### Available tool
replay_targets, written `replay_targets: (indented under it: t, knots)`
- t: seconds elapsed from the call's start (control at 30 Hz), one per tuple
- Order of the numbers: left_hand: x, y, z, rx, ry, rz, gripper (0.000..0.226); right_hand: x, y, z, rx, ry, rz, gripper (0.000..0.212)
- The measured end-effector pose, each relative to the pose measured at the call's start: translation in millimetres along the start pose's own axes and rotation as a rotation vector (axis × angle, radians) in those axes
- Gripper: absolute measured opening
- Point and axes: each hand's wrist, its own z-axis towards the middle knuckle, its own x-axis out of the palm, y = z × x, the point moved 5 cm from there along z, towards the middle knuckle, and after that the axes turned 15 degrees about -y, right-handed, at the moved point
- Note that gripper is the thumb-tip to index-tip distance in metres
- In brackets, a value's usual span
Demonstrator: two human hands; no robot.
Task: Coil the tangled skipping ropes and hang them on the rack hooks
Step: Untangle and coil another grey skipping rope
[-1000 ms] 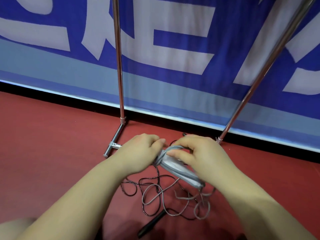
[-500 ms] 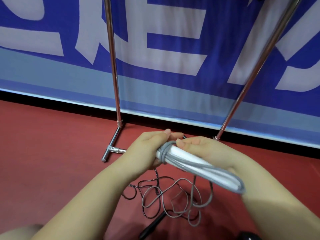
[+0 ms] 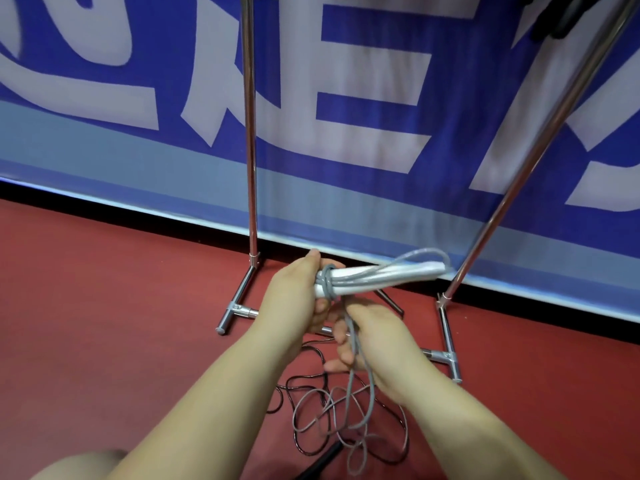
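From the head camera we look down at a red floor [image 3: 104, 323] in front of a blue banner [image 3: 346, 188] with large pale lettering. Our left hand [image 3: 294, 303] is curled around one end of a pair of white skipping-rope handles [image 3: 374, 277], which lie side by side and point to the right, roughly level. Grey rope [image 3: 356, 344] is wound in a few turns around the handles right at our left fingers, and more strands run along the handles to a small loop past their far end. Our right hand [image 3: 367, 341] sits just below the left, fingers curled, pinching the grey rope where it drops from the wrapped end. From there the rope falls to the floor and lies in loose loops, mixed with the loops of a thin dark rope [image 3: 304, 379]. A black handle [image 3: 322, 462] lies on the floor at the bottom of the heap, partly hidden by our forearm. Behind our hands stands a chrome rack [image 3: 250, 168]: two uprights rise out of view, each on a T-shaped foot on the floor. Something dark and blurred [image 3: 561, 15] hangs at the top right, beside the right upright; we cannot tell what it is.
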Motion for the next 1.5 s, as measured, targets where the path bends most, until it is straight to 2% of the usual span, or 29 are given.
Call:
replay_targets:
  t: [0.13, 0.2, 0.27, 0.37, 0.5, 0.6, 0.67, 0.73, 0.83, 0.93, 1.1, 1.2, 1.3, 1.33, 1.4, 1.43, 1.5]
  knots:
    - [-19.4, -7.2, 13.2, -0.036, -0.180, -0.028, 0.038, 12.5, -3.9, -16.9, -0.121, 0.145, -0.202, 0.030]
    - [-31.0, -12.6, 19.1, 0.076, -0.274, 0.108, 0.037, 13.2, -4.1, -20.0, -0.244, 0.160, -0.340, 0.027]
    - [-37.7, -20.1, 19.8, 0.258, -0.323, 0.274, 0.038, 9.9, 5.1, -25.6, -0.429, 0.131, -0.460, 0.027]
    - [-41.0, -25.8, 15.6, 0.397, -0.343, 0.376, 0.040, -1.3, 20.9, -31.6, -0.683, 0.053, -0.572, 0.026]
    - [-36.8, -23.9, 13.8, 0.507, -0.340, 0.625, 0.038, -13.1, 35.9, -31.4, -0.931, -0.110, -0.699, 0.020]
    - [-29.7, -19.7, 11.4, 0.517, -0.279, 0.771, 0.037, -26.1, 46.4, -26.1, -1.021, -0.232, -0.707, 0.017]
    - [-21.6, -15.6, 10.8, 0.532, -0.144, 0.847, 0.036, -35.6, 52.1, -20.8, -0.994, -0.281, -0.718, 0.013]
    - [-12.3, -8.2, 9.4, 0.521, 0.029, 0.879, 0.035, -44.1, 53.7, -13.4, -0.922, -0.268, -0.725, 0.018]
    - [-3.9, 1.0, 3.4, 0.456, 0.214, 0.816, 0.033, -47.1, 44.0, -2.2, -0.653, -0.101, -0.750, 0.030]
    - [1.0, 3.8, -2.5, 0.390, 0.303, 0.678, 0.026, -45.4, 38.3, -1.1, -0.462, 0.065, -0.646, 0.028]
    - [7.8, 4.7, -10.0, 0.258, 0.356, 0.463, 0.025, -44.8, 37.4, -5.7, -0.309, 0.203, -0.491, 0.038]
    - [11.6, 3.0, -16.5, 0.141, 0.352, 0.297, 0.031, -46.4, 38.4, -3.5, -0.240, 0.183, -0.372, 0.035]
    - [12.1, 2.0, -15.5, 0.125, 0.342, 0.204, 0.035, -47.0, 35.6, 1.2, -0.205, 0.172, -0.393, 0.046]
    - [11.4, 2.9, -13.9, 0.121, 0.335, 0.178, 0.036, -46.2, 32.6, 1.6, -0.133, 0.170, -0.318, 0.048]
    - [10.2, 3.9, -10.3, 0.092, 0.299, 0.124, 0.038, -39.2, 24.0, 1.9, 0.061, 0.192, -0.033, 0.037]
    - [9.9, 3.7, -9.2, 0.081, 0.276, 0.097, 0.038, -33.5, 21.5, 0.4, 0.118, 0.203, 0.089, 0.033]
    - [9.6, 3.4, -9.1, 0.070, 0.227, 0.057, 0.039, -22.9, 16.4, -0.7, 0.170, 0.193, 0.179, 0.033]
